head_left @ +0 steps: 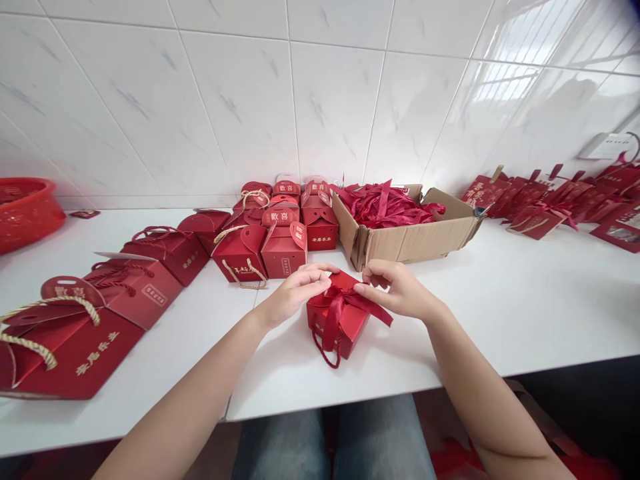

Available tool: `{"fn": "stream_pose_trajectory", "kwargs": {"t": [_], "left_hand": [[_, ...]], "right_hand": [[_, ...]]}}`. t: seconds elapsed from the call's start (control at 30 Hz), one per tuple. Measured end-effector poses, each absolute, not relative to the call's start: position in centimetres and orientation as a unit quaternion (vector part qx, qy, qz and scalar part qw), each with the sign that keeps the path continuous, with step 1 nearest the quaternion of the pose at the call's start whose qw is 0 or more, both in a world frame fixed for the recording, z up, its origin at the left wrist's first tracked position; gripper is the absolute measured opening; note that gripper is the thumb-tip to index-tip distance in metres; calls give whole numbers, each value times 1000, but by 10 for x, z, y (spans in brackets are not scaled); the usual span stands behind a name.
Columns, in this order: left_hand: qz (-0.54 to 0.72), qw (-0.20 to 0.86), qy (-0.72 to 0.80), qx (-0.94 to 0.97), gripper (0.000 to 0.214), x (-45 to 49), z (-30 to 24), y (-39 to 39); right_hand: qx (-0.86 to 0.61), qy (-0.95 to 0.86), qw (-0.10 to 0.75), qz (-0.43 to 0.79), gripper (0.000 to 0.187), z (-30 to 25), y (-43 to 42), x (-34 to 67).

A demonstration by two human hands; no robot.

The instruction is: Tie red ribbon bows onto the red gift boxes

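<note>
A small red gift box (351,338) stands on the white table in front of me, with a dark red ribbon (336,313) tied in a bow on its top. A dark red rope handle (323,353) droops down its near side. At the bow's left side, my left hand (295,293) has its thumb and fingers closed on the ribbon. My right hand (395,287), fingers curled, pinches the ribbon at the bow's right side. One ribbon tail hangs over the front of the box and another sticks out to the right. The fingers partly hide the loops.
Behind the box, a cardboard box (415,243) holds a heap of red ribbons (385,208). Several red gift boxes (285,250) cluster beside it, and a row of larger ones (100,333) runs along the left. A red plastic basket (25,217) sits far left; red bags (537,217) stand right.
</note>
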State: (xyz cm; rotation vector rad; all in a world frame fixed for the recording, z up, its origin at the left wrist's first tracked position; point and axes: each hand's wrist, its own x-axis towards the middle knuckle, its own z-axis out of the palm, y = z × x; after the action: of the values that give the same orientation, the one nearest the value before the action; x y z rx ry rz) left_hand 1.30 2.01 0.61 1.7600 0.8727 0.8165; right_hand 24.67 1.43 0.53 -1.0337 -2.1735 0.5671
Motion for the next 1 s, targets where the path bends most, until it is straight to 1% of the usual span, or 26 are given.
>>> {"fn": "stream_pose_trajectory", "kwargs": {"t": [0.07,0.17,0.3,0.37,0.43,0.6,0.77,1.0], "left_hand": [[345,456,369,733,34,14,6,19],[349,433,368,745,31,13,6,19],[356,457,350,736,24,12,3,22],[364,463,350,728,25,11,2,24],[365,452,360,730,27,11,2,24],[360,425,369,744,27,13,5,20],[354,433,376,739,18,13,2,19],[318,470,357,741,9,9,0,23]], "right_hand": [[-383,-837,328,211,31,6,15,249],[-357,-845,338,209,27,6,15,251],[-360,-816,370,260,20,3,14,250],[-356,-800,380,297,16,1,13,249],[-342,-808,371,305,16,1,12,248],[-307,-850,326,278,22,6,12,246],[-256,-878,316,252,31,6,15,247],[-248,-888,306,238,38,1,18,252]]}}
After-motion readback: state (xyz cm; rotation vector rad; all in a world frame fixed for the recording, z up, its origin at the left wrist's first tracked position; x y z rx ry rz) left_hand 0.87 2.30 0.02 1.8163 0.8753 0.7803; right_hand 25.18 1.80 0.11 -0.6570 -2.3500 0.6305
